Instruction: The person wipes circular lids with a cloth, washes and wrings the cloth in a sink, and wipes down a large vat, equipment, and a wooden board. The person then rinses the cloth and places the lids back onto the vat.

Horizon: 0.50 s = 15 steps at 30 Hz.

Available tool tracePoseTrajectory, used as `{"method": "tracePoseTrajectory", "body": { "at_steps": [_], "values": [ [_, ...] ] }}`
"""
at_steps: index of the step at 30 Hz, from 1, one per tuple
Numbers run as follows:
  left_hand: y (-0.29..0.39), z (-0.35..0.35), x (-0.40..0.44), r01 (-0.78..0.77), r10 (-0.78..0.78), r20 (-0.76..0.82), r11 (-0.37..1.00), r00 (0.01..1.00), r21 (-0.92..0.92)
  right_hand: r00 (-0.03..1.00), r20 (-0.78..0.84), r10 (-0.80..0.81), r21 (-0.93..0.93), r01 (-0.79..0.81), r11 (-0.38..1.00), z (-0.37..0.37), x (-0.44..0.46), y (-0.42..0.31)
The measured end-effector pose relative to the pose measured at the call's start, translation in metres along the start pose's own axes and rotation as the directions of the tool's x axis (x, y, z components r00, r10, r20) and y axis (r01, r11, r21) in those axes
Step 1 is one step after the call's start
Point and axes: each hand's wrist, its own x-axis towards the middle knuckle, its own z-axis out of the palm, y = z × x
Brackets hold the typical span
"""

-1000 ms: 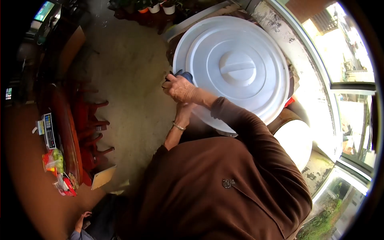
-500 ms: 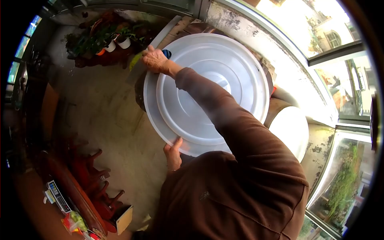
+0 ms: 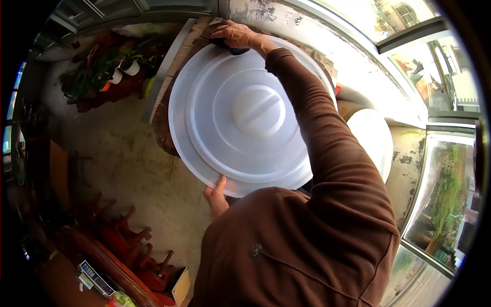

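A large round translucent white plastic lid [image 3: 215,97], with raised rings and a bar across its middle, lies in front of me. My left hand [image 3: 217,198] grips its near left rim, thumb on top and the other fingers hidden below. At the far rim, my right hand [image 3: 238,35] is closed over a dark, cloth-like thing [image 3: 237,50], pressed against the lid's edge. Its exact kind is hard to make out under the fingers. What stands below the lid is mostly hidden.
Potted plants [image 3: 130,67] stand at the far left. A worn wall ledge and windows run along the right, beside a white round surface [image 3: 371,138]. Dark red wooden furniture [image 3: 123,235] and a small scale-like device [image 3: 96,279] are at the lower left.
My right hand has slid along the rim with the dark thing, from the lid's far left to its far side. My left hand keeps its grip at the near rim. The view has shifted slightly.
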Motion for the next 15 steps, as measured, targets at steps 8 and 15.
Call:
{"method": "tracePoseTrajectory", "body": {
  "at_steps": [8, 15],
  "values": [
    [-0.008, -0.006, 0.007, -0.08, 0.081, 0.07, 0.997, 0.994, -0.017, 0.939, 0.226, 0.257, 0.034, -0.272, 0.962, -0.053, -0.176, 0.076],
    [-0.01, -0.014, 0.012, -0.051, 0.05, 0.099, 0.999, 0.994, 0.001, 0.92, 0.177, 0.349, 0.038, -0.361, 0.932, -0.077, -0.288, 0.046]
  ]
}}
